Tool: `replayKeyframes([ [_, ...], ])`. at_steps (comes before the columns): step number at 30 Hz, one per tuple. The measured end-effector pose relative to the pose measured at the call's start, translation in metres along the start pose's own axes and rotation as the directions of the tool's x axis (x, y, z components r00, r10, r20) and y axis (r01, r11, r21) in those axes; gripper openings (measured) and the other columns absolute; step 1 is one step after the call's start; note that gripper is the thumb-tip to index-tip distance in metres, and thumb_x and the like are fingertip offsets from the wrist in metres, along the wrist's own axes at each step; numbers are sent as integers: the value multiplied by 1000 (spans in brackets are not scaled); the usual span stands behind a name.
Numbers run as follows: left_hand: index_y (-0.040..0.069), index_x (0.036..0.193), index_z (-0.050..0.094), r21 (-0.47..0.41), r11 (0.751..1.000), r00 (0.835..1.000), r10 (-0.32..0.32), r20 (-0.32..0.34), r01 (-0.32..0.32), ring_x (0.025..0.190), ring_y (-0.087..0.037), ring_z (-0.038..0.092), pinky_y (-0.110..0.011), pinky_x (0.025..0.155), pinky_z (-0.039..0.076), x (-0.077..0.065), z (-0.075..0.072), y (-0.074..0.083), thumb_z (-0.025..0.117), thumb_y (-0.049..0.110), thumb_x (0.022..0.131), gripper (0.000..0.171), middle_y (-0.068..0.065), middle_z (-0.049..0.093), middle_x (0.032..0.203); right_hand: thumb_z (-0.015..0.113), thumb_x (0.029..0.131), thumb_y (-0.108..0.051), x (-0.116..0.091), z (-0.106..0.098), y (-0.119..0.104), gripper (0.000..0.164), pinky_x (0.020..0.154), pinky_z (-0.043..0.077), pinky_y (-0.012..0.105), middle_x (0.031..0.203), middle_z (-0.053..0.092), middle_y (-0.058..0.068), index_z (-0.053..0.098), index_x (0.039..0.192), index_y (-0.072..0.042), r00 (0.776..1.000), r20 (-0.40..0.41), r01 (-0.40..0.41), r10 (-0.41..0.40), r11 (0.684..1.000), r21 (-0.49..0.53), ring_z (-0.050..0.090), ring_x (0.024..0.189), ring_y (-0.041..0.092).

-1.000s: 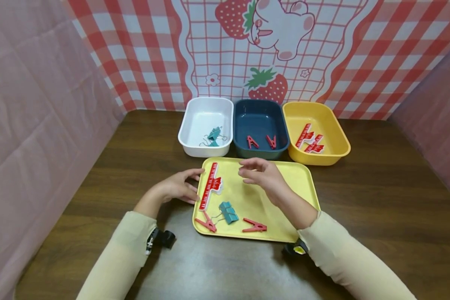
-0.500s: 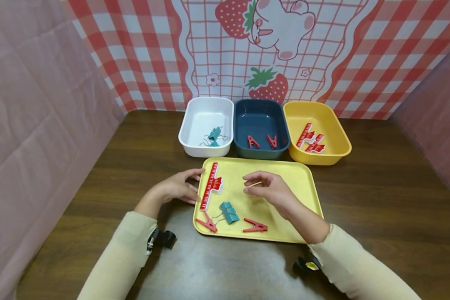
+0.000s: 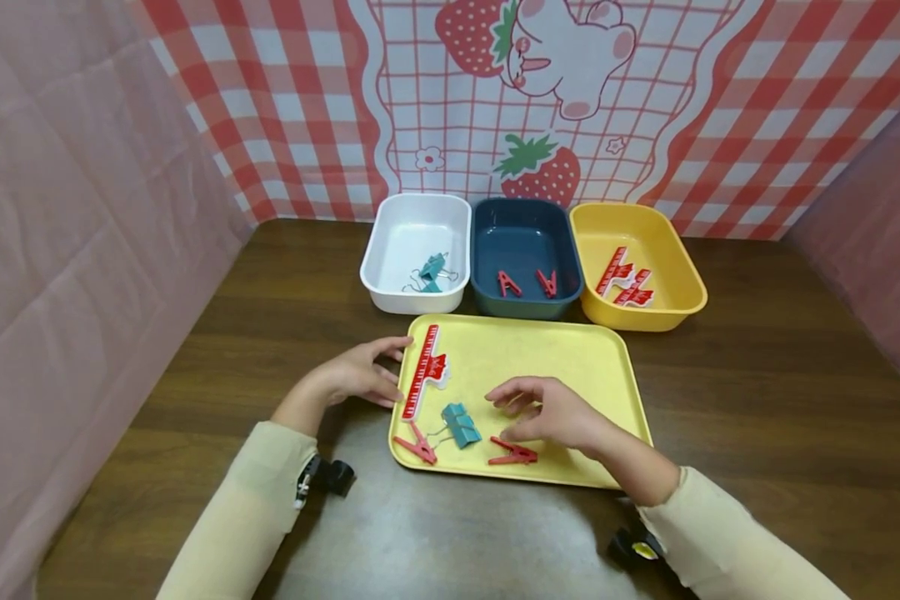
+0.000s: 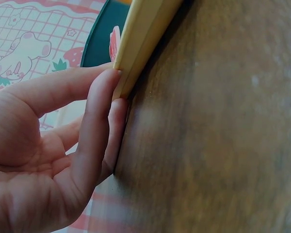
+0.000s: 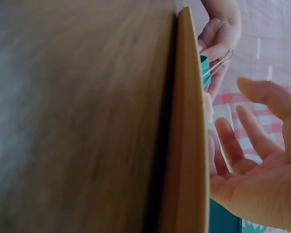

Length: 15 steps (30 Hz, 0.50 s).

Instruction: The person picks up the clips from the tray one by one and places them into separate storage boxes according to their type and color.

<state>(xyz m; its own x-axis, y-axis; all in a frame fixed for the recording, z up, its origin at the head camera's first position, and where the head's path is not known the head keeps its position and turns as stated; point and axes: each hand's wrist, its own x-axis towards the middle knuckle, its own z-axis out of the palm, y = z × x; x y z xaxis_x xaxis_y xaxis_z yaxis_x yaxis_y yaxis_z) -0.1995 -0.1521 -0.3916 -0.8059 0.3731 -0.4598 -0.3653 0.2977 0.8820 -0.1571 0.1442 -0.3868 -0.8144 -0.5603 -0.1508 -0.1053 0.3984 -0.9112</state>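
A yellow tray (image 3: pixel 570 358) lies on the wooden table. My left hand (image 3: pixel 356 373) touches its left rim with its fingertips; the left wrist view shows the fingers (image 4: pixel 98 121) against that edge. My right hand (image 3: pixel 558 412) hovers over the tray with loosely bent, parted fingers and holds nothing. Just below its thumb lies a red clothespin (image 3: pixel 523 455). Left of that hand is a teal binder clip (image 3: pixel 461 425), whose wire handles reach toward a second red clothespin (image 3: pixel 422 450). Along the tray's left side lies a long red-and-white clip (image 3: pixel 422 371).
Behind the tray stand three bins side by side. The white bin (image 3: pixel 390 296) holds teal binder clips (image 3: pixel 432 268), the dark blue bin (image 3: pixel 525 310) two red clothespins, the yellow bin (image 3: pixel 675 308) two red-and-white clips. A checked cloth (image 3: pixel 292 108) hangs behind.
My right hand has come down toward me across the tray, from its far side to near the red clothespin and binder clip. My left hand stays at the rim.
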Motion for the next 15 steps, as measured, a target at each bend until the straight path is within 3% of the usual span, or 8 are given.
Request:
replayKeyframes([
  [5, 13, 144, 32, -1, 1000, 1000, -2, -2, 2, 96, -26, 59, -37, 73, 57, 0, 0, 0, 65, -17, 76, 82, -16, 33, 131, 76, 71, -1, -5, -2, 5, 34, 72, 53, 27, 103, 63, 11, 67, 103, 0, 991, 107, 81, -75, 995, -50, 56, 90, 25],
  [9, 13, 144, 32, 1, 1000, 1000, -5, -5, 5, 95, -26, 59, -37, 74, 57, 1, 1, 0, 65, -17, 75, 82, -16, 33, 131, 75, 69, 1, -7, -3, 7, 31, 79, 52, 29, 108, 63, 8, 69, 100, -1, 972, 200, 144, -127, 987, -77, 55, 97, 22],
  [15, 13, 145, 31, -2, 1000, 1000, -2, 0, 2, 94, -25, 58, -37, 74, 57, 1, -1, -1, 65, -17, 76, 82, -16, 32, 131, 74, 67, 5, -9, -3, 10, 34, 83, 51, 29, 110, 63, 4, 71, 98, -7, 944, 266, 252, -195, 946, -204, 54, 102, 18],
])
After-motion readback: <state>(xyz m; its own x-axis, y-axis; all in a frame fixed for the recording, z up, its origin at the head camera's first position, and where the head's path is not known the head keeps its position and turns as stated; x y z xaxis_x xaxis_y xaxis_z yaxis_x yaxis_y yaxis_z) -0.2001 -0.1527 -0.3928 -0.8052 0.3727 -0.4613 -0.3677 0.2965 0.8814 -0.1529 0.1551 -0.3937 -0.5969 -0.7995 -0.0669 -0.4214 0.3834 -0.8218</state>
